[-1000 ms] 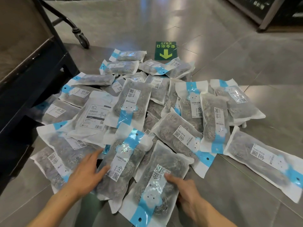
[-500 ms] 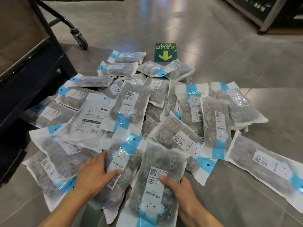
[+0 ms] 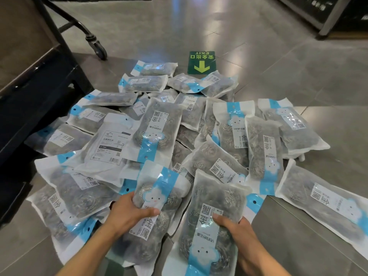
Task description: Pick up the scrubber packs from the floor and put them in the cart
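Floor: large grey stone-look tiles, smooth and glossy, with thin seams and pale glare from overhead lights.
Cart: at the left edge, a dark boxy frame with a flat brownish shelf on top; a curved black metal leg behind it ends in a small caster wheel resting on the floor.
Pile of scrubber packs: many flat oblong pouches spread over the floor beside the cart, overlapping at all angles; each is frosted white-edged plastic with a blue band, a cloud-face sticker and a white label, and coiled grey wire balls show through. One pack lies back side up, plain white with printed text and a barcode.
Floor sticker: a green square with a yellow arrow and "EXIT", lying flat just beyond the pile.
Left pack: nearest the camera at centre, lumpy with wire balls, on top of other packs.
Right pack: beside it, long and bulging, blue band at its near end.
Left hand: grips the left pack's side, thumb curled across its front.
Right hand: apart from the left, holds the right pack's right edge, thumb pressed on the label.
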`<action>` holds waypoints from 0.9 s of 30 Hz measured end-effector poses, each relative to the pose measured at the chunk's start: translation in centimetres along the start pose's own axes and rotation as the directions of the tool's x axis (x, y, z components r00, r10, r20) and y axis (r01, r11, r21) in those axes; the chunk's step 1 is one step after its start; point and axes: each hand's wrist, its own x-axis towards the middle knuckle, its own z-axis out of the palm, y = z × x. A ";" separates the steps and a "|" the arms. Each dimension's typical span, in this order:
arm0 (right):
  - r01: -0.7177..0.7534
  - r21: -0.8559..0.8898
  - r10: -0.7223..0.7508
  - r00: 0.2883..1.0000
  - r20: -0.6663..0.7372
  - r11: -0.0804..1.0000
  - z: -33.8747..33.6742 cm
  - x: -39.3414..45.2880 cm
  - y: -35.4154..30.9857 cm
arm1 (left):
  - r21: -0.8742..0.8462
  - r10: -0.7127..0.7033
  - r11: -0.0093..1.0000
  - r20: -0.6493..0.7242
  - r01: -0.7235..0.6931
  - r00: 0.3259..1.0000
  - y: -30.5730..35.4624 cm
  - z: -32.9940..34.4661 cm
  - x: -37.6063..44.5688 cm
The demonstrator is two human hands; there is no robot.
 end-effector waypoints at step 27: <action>0.286 -0.192 -0.274 0.958 0.088 0.939 12.5 -50.9 -51.2 | -0.628 0.179 0.734 -0.188 -0.258 0.966 43.9 -35.4 -47.3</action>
